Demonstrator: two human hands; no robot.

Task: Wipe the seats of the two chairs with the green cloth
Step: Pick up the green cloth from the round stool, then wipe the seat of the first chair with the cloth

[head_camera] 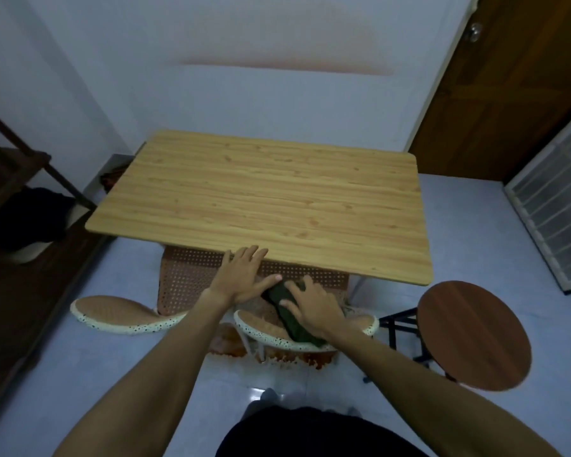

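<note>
A dark green cloth [290, 316] lies rolled on the seat of a woven chair [264, 328] with a white speckled rim, pushed partly under the wooden table [271, 196]. My right hand [314, 306] presses down on the cloth, fingers wrapped over it. My left hand [244, 275] rests flat with fingers spread on the perforated orange chair back [185, 278], just under the table's front edge. A second woven chair [126, 313] of the same kind stands to the left. Most of both seats is hidden by the table and my arms.
A round dark-wood stool [475, 334] on black legs stands to the right. A dark wooden shelf [14, 192] fills the left side, a white grid rack [554, 206] the right. A brown door [508, 77] is at the back right. The floor is pale tile.
</note>
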